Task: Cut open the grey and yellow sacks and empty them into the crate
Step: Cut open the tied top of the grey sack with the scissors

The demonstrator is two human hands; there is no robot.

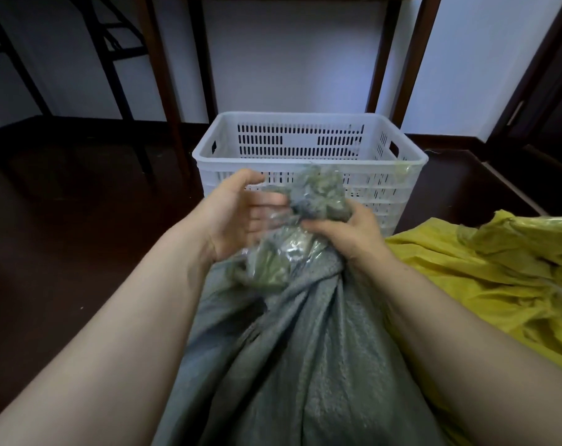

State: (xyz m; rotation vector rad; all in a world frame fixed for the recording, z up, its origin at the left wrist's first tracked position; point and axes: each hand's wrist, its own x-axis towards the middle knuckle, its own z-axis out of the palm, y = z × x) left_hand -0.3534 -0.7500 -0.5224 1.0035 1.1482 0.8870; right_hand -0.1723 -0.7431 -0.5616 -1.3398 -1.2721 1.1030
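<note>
Our right grip is closed tight around the bunched neck of the grey sack, fingers curled over the gathered cloth. A clear plastic liner pokes out of that neck, and a tuft of green leaves stands above our knuckles. Our left grip is wide, palm turned toward the right, with loosely spread fingers touching the liner and holding nothing. The grey sack runs from the neck down to the bottom edge between our forearms. The yellow sack lies crumpled just beside it on the right. The white crate stands on the dark floor just beyond our hands, near dark wooden legs.
</note>
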